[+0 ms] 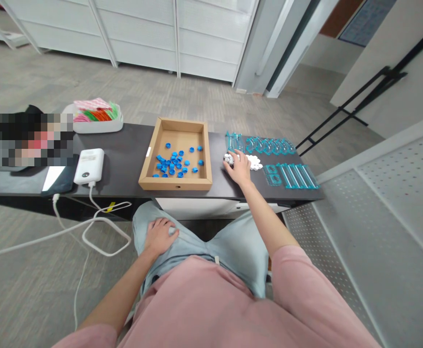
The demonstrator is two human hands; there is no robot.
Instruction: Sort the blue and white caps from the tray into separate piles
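Note:
My right hand (239, 169) reaches over the dark table, fingers spread and touching a pile of small white pieces (254, 163). Some of these pieces show at its fingertips, and the hand covers part of the pile. I cannot make out their exact kind. On my left thigh lies my left hand (160, 235), its fingers stretched over the pale jeans. Between the hands, farther off, stands a shallow cardboard box (146, 183) with several blue bottle-cap-like pieces (172, 163) scattered inside. Clear teal-ended tubes (298, 176) lie in a row to the right of the white pieces.
More teal plastic parts (270, 145) line the table's back right edge. At left are a white power bank (90, 166) with a cable, a dark phone (61, 175), and a white tray (98, 126) of colourful strips. A perforated panel (371, 232) stands at right.

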